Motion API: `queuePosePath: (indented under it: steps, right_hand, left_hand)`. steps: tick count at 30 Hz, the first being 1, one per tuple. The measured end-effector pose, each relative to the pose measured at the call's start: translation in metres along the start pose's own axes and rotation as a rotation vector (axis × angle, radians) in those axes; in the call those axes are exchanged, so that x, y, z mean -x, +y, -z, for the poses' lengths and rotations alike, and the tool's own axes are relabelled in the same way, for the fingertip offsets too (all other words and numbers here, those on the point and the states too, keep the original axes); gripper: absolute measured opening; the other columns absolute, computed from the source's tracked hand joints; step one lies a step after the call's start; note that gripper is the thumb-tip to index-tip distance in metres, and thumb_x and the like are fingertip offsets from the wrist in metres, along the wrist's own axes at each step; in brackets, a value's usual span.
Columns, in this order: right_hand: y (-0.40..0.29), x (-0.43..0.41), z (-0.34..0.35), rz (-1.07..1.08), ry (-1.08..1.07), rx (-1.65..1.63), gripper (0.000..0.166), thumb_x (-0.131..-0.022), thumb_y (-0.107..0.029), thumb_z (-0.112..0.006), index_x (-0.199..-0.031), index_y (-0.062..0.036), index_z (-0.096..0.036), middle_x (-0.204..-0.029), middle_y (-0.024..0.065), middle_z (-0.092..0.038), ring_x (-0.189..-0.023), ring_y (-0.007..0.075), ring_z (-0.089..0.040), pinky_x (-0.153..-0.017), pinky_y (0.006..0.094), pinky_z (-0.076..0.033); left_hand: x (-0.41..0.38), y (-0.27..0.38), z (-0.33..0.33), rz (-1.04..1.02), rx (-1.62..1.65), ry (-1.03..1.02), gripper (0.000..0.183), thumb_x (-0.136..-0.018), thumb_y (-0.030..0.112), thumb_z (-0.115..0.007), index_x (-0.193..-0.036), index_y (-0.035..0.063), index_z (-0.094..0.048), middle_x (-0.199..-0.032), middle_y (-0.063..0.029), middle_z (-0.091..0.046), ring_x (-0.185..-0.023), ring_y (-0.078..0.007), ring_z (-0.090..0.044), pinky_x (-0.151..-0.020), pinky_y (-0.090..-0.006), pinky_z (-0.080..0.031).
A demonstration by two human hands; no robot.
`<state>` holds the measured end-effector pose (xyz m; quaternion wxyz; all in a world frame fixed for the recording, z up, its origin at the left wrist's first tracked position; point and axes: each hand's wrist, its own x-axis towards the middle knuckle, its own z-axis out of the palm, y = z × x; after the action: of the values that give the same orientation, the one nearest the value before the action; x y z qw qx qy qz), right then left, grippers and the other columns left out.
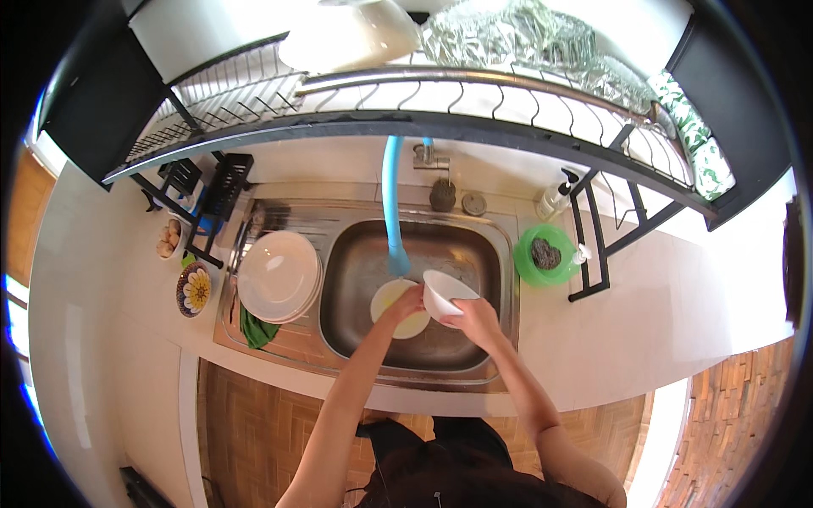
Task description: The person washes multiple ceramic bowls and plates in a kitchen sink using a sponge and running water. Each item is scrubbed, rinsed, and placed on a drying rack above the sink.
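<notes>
A white bowl (441,289) is tilted over the stainless steel sink (346,254), between my two hands. My right hand (475,320) grips its right side, thumb at the rim. The fingers of my left hand (406,306) are against the bowl's left side; their tips are partly hidden. Below, a second white dish (401,327) sits in the basin with yellowish liquid in it, partly covered by my left hand. A light blue faucet hose (392,197) hangs down, its nozzle just above that dish.
White plates (279,276) are stacked on the drainboard, over a green cloth (257,330). A green bowl (530,270) with a dark scouring pad stands right of the sink, near pump bottles (552,200). A black dish rack (432,122) spans overhead. A patterned dish (194,289) lies left.
</notes>
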<state>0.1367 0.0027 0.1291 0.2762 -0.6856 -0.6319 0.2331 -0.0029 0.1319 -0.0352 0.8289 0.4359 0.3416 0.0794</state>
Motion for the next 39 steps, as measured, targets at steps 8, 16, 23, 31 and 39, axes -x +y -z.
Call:
queuePosePath:
  steps: [8, 16, 23, 31, 39]
  right_hand:
    - [-0.030, -0.009, 0.133, -0.178, -0.184, -0.788, 0.051, -0.063, -0.024, -0.075, -0.102, 0.0013, -0.054, -0.093, 0.0065, -0.060, -0.083, 0.0131, -0.056, -0.077, 0.0258, -0.043]
    - [-0.112, 0.005, 0.236, 0.048, -0.298, -0.814, 0.058, -0.062, -0.017, -0.077, -0.109, 0.0031, -0.051, -0.095, 0.0039, -0.059, -0.088, 0.0099, -0.053, -0.077, 0.0238, -0.043]
    - [-0.213, -0.047, 0.275, 0.289, -0.214, -0.834, 0.060, -0.068, -0.027, -0.073, -0.114, 0.0028, -0.047, -0.096, 0.0062, -0.058, -0.088, 0.0126, -0.055, -0.076, 0.0267, -0.048]
    - [-0.270, -0.192, 0.283, 0.086, 0.090, -0.984, 0.051, -0.080, -0.037, -0.059, -0.115, -0.0024, -0.045, -0.102, 0.0144, -0.051, -0.089, 0.0225, -0.051, -0.082, 0.0348, -0.045]
    - [-0.276, -0.274, 0.242, 0.256, 0.199, -0.373, 0.075, -0.071, -0.053, -0.060, -0.121, -0.0023, -0.040, -0.124, 0.0194, -0.041, -0.110, 0.0269, -0.044, -0.092, 0.0369, -0.035]
  left_hand:
    - [0.078, 0.063, -0.076, -0.192, 0.130, -0.213, 0.036, -0.090, 0.029, -0.041, -0.122, 0.0113, -0.042, -0.114, -0.0001, -0.050, -0.102, -0.0112, -0.049, -0.087, -0.0299, -0.041]
    - [0.187, 0.189, -0.113, -0.737, -0.225, -0.248, 0.014, -0.085, 0.011, -0.054, -0.096, 0.0039, -0.059, -0.087, -0.0010, -0.058, -0.085, -0.0087, -0.055, -0.077, -0.0239, -0.044]
    - [0.277, 0.290, -0.112, -0.994, -0.322, 0.181, 0.010, -0.084, 0.009, -0.056, -0.089, 0.0016, -0.060, -0.073, 0.0008, -0.054, -0.059, -0.0057, -0.049, -0.054, -0.0176, -0.039]
    - [0.278, 0.425, -0.061, -0.831, 0.006, 0.335, 0.016, -0.085, 0.015, -0.055, -0.082, -0.0010, -0.056, -0.075, -0.0010, -0.051, -0.057, -0.0022, -0.045, -0.046, -0.0108, -0.036]
    - [0.221, 0.479, -0.035, -0.751, 0.240, 0.627, 0.010, -0.081, 0.004, -0.055, -0.083, -0.0061, -0.056, -0.077, -0.0094, -0.057, -0.067, -0.0124, -0.061, -0.058, -0.0139, -0.053]
